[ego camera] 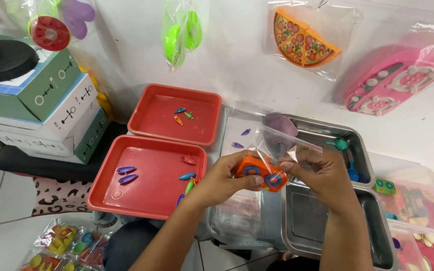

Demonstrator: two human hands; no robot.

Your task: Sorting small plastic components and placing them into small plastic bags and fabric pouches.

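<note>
Left hand [225, 176] grips an orange plastic toy block with blue rings [259, 173] from its left side, thumb across the front, fingers closed firm on it. Right hand [320, 173] pinches the edge of a clear plastic bag [277, 140] between thumb and forefinger, tight pinch, just beside the toy's right end. Bag mouth sits around the top of the toy; toy looks partly inside it, how far in I can't tell. A purple piece [281, 124] shows inside the upper part of the bag.

Toy is held in the air, centre of view, above the gap between the near red plastic tray [146, 200] and the near steel tray [302, 221].

Near red tray holds small flat oval pieces, purple [126, 174], blue and red ones, spread apart. Far red plastic tray [161, 108] touches it at the back edge and holds three small coloured pieces. Far steel tray [347, 138] holds a teal spoon-shaped piece [338, 144]. Stack of green and white cardboard boxes [51, 105] left of the red trays. Bagged toys hang on the white wall: orange pizza slice set [302, 42], pink set [393, 83], green pieces [182, 35].
</note>
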